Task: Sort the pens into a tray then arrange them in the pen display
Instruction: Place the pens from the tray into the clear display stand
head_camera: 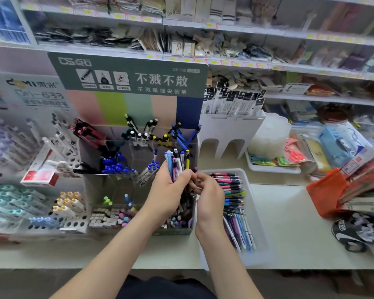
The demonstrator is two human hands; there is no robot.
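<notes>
Gripping a bundle of pens (pixel 178 164) in a closed fist, the left hand (pixel 167 196) holds it in front of the pen display (pixel 108 187), towards the display's right end. The bundle's long axis runs near upright, with the clicker ends up and fanned slightly.

The right hand (pixel 209 198) is just beside the left, touching the bundle. Its fingers are curled in and pinching among the dark pens on the bundle's right side. Blur hides which pen it has.

The tray (pixel 258 223) sits on the table (pixel 294 223) immediately right of the display and reaches toward the table's front edge. It lies directly beside and below the right hand, so that hand is the nearer for any transfer.

The sorted pens (pixel 231 190) already in the tray form two groups. The far group lies crosswise and the near group lies roughly along the tray's length.

Judgement: sorting is in progress. A pen drawn from the bundle must turn from upright to flat and travel a short way rightward.
</notes>
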